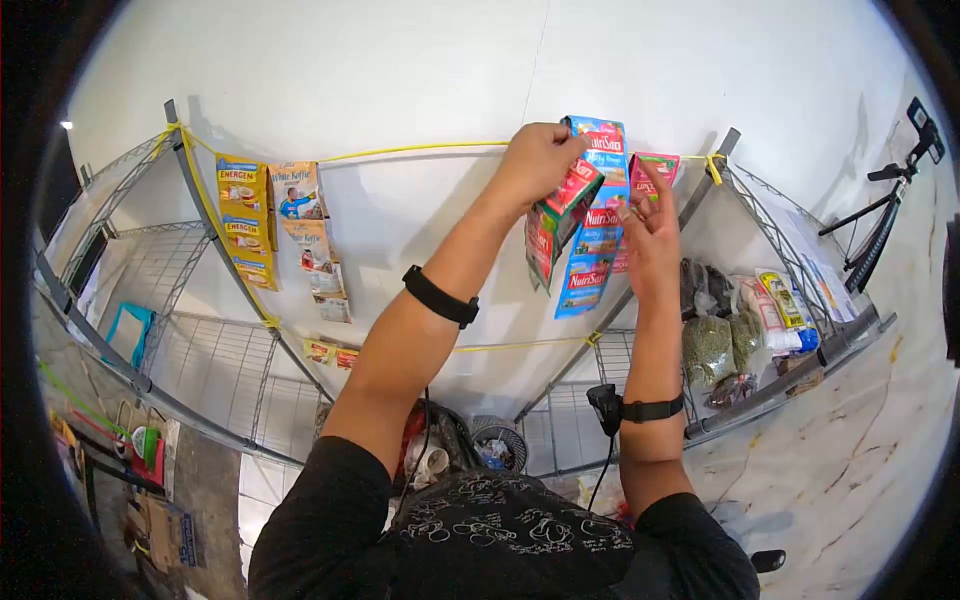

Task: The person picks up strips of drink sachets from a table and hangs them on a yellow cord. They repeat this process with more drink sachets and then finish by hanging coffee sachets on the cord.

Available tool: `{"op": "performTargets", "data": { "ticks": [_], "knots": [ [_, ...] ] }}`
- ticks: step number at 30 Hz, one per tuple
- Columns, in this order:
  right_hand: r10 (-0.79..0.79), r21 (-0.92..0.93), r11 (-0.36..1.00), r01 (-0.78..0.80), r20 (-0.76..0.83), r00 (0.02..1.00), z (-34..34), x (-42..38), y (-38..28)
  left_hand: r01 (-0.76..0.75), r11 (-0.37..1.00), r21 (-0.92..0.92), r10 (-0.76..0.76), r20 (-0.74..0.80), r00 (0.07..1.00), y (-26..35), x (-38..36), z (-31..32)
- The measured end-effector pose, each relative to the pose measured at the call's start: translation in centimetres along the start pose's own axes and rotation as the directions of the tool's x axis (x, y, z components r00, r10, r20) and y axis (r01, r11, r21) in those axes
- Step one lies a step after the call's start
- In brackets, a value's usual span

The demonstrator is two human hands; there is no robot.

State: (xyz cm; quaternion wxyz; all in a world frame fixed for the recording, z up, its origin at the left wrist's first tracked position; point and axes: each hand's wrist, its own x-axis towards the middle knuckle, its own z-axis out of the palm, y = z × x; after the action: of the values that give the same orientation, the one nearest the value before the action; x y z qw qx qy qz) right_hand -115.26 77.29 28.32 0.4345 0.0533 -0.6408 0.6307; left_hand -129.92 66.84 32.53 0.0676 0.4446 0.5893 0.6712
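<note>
My left hand (541, 163) is closed at the yellow cord, pinching a strip of sachets near its top. That strip of red and green sachets (541, 243) hangs folded below my fingers. Beside it a long blue NutriSari sachet strip (590, 255) hangs down past the cord. My right hand (652, 240) is raised at the strip's right edge, its thumb touching the blue sachets and its fingers apart. Behind those fingers hangs a pink sachet strip (655, 167), partly hidden by the hand.
The yellow cord (420, 150) runs between two grey rack posts. Yellow Energen sachets (243, 215) and White Koffie sachets (305, 240) hang at left. Bagged goods (710, 350) fill the right wire shelf. A lower cord carries small sachets (330, 353). A basket (500, 443) stands below.
</note>
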Motion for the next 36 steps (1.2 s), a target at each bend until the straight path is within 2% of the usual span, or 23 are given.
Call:
{"op": "performTargets", "data": {
  "ticks": [1, 2, 3, 4, 5, 9, 10, 11, 15, 17, 18, 20, 23, 26, 30, 33, 36],
  "knots": [
    [0.0, 0.002, 1.0, 0.0, 0.001, 1.0, -0.3, -0.1, 0.4, 0.098, 0.995, 0.016, -0.099, 0.031, 0.995, -0.1, 0.4, -0.4],
    [-0.015, -0.016, 1.0, 0.015, 0.006, 1.0, -0.5, -0.2, 0.8, 0.13, 0.991, -0.014, -0.129, 0.044, 0.991, -0.4, 0.5, -0.5],
    [-0.03, -0.034, 0.999, 0.03, 0.011, 0.999, -0.9, -0.2, 1.4, 0.131, 0.991, -0.012, -0.13, 0.045, 0.99, -0.7, 0.4, -0.5],
    [-0.072, -0.126, 0.99, 0.062, -0.077, 0.994, -1.0, 0.2, 2.1, 0.119, 0.993, 0.013, -0.12, 0.09, 0.989, -1.2, 0.1, -0.3],
    [-0.072, -0.125, 0.99, 0.061, -0.083, 0.994, -1.5, 0.1, 2.3, 0.107, 0.994, 0.037, -0.111, 0.136, 0.984, -1.7, -0.3, 0.0],
    [0.02, -0.113, 0.993, -0.045, -0.211, 0.977, -0.8, -0.3, 1.3, 0.09, 0.996, 0.025, -0.094, 0.23, 0.969, -2.3, -3.1, 1.4],
    [-0.038, -0.211, 0.977, -0.005, -0.199, 0.979, -1.3, -0.3, 2.1, 0.156, 0.988, -0.013, -0.147, 0.256, 0.955, -1.5, -3.8, 1.4],
    [-0.096, -0.307, 0.951, 0.037, -0.182, 0.979, -1.8, -0.2, 2.7, 0.153, 0.988, -0.013, -0.145, 0.259, 0.955, -1.7, -4.1, 1.7],
    [-0.127, -0.308, 0.949, 0.067, -0.181, 0.975, -2.3, -0.5, 4.3, 0.07, 0.996, -0.054, -0.055, 0.237, 0.97, -4.4, -4.0, 2.1],
    [-0.12, -0.306, 0.95, 0.063, -0.171, 0.978, -3.0, -0.5, 5.1, 0.047, 0.978, 0.201, -0.087, 0.194, 0.977, -5.0, -4.0, 1.8],
    [-0.121, -0.308, 0.949, 0.062, -0.176, 0.977, -3.5, -0.6, 5.6, 0.046, 0.979, 0.201, -0.087, 0.199, 0.976, -5.6, -4.0, 1.9],
    [-0.009, -0.357, 0.932, -0.053, -0.171, 0.985, -4.3, -0.8, 6.2, 0.058, 0.992, 0.113, -0.077, 0.174, 0.982, -6.8, -4.3, 2.2],
    [0.032, -0.341, 0.935, -0.101, -0.203, 0.979, -3.3, -1.1, 5.1, 0.123, 0.992, 0.016, -0.124, 0.14, 0.982, -6.7, -4.4, 2.5],
    [-0.046, -0.301, 0.954, -0.013, -0.187, 0.981, -2.1, -1.1, 4.6, 0.118, 0.99, -0.084, -0.111, 0.087, 0.99, -7.4, -3.8, 2.8],
    [-0.062, -0.385, 0.923, -0.009, -0.172, 0.983, -3.3, -1.3, 6.4, 0.069, 0.996, -0.059, -0.068, 0.029, 0.997, -8.2, -4.1, 2.7],
    [-0.105, -0.447, 0.894, 0.025, -0.155, 0.982, -3.7, -1.4, 7.0, 0.114, 0.993, -0.006, -0.114, 0.018, 0.993, -9.0, -4.4, 2.1],
    [-0.071, -0.509, 0.861, -0.004, -0.129, 0.989, -4.2, -1.6, 7.2, 0.184, 0.983, -0.023, -0.183, 0.046, 0.982, -9.3, -4.6, 2.0]
  ]
}}
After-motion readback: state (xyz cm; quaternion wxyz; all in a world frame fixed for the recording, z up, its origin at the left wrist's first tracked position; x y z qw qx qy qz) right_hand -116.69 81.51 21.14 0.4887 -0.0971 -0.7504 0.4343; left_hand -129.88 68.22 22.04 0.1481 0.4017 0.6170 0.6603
